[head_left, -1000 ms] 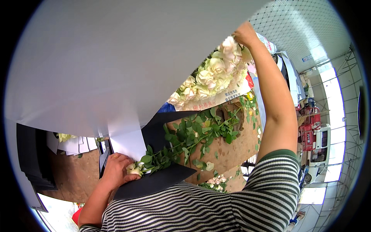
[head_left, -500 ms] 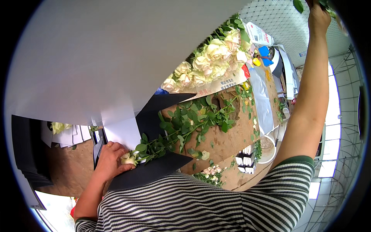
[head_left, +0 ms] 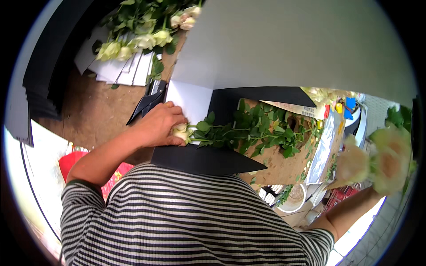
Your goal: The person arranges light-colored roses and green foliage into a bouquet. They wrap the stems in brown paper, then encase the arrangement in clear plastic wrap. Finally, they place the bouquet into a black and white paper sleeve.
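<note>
One pale rose sits in the left hand, between thumb and fingers.

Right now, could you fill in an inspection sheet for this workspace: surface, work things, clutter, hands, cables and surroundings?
Surface: brown tabletop, with leaf scraps and stains toward the right.
Work things: pale rose with leafy stems beside it; black sheet nearest the body.
Clutter: white sheets beside more roses; stacked black sheets at far left.
Hands: left hand has its fingers around the pale rose; right hand hidden behind blurred roses, grip unknown.
Cables: none identifiable for certain.
Surroundings: white bucket beyond the table's right part; red item at left.
</note>
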A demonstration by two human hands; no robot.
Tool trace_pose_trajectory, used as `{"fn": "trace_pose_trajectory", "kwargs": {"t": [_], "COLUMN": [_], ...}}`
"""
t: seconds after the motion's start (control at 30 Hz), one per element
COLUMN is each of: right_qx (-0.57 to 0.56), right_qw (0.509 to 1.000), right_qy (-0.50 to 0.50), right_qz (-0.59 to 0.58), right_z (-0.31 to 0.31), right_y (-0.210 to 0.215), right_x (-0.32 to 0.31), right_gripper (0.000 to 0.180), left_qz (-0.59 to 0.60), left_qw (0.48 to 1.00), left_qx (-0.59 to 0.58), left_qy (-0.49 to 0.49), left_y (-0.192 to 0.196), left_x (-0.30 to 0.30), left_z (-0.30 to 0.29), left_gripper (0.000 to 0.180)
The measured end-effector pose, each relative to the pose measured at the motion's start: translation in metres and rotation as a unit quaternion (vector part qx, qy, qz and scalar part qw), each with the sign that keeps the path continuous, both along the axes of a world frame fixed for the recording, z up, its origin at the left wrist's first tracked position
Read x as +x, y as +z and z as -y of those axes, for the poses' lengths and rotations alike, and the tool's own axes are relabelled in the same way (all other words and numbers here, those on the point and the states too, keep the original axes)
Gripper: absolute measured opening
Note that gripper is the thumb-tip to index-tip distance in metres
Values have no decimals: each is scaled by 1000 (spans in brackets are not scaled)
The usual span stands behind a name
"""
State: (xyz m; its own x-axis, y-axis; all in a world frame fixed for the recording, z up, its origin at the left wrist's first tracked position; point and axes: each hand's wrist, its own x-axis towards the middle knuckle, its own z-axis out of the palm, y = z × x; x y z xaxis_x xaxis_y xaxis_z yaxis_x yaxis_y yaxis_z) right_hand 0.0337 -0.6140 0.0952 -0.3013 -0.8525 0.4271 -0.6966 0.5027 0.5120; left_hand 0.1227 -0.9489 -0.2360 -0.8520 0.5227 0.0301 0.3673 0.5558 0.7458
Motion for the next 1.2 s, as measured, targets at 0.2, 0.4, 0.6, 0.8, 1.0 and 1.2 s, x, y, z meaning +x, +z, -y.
{"fn": "trace_pose_trajectory", "kwargs": {"t": [0.2, 0.4, 0.6, 0.8, 1.0, 1.2], "right_qx": [116, 26, 47, -45, -23, -45], "right_qw": [910, 912, 913, 884, 866, 857], "right_qy": [-68, -101, -26, 106, 47, 39], "right_qz": [392, 396, 404, 452, 497, 511], "right_z": [54, 84, 78, 123, 122, 119], "right_y": [-177, -310, -324, -303, -346, -351], "right_x": [1, 1, 11, -2, 3, 20], "right_gripper": [44, 53, 53, 28, 14, 16], "left_qz": [30, 107, 177, 213, 192, 152], "left_qw": [997, 989, 977, 970, 975, 982], "left_qx": [12, -10, 29, 28, 11, 27], "left_qy": [66, 102, 116, 116, 109, 109], "left_y": [-2, 6, 1, -1, -1, 0], "left_x": [18, 21, 26, 28, 30, 28], "left_z": [-1, 1, 6, 8, 11, 14], "left_gripper": [51, 46, 45, 42, 42, 41]}}
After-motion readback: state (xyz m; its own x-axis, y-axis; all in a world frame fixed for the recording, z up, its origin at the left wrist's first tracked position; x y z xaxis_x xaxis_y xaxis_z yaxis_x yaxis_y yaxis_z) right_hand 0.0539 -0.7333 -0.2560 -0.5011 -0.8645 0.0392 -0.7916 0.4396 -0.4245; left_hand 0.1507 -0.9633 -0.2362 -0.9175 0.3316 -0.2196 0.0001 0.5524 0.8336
